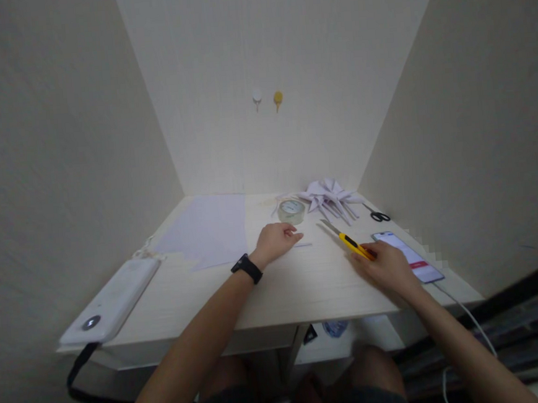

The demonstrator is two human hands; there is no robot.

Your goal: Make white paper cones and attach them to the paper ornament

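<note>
My right hand (388,268) grips a yellow utility knife (350,242) low over the desk, its blade pointing away to the left. My left hand (276,240), with a black band on the wrist, rests on the desk with curled fingers, pressing on a small white strip of paper (303,244). A roll of clear tape (291,210) stands just beyond the left hand. Folded white paper shapes (328,196) lie in a heap behind the knife.
A sheet of white paper (208,229) lies at the back left of the pale desk (298,286). A white power bank (111,301) sits at the left edge. Black scissors (378,214) and a lit phone (408,256) with a cable are at the right. Walls close in on three sides.
</note>
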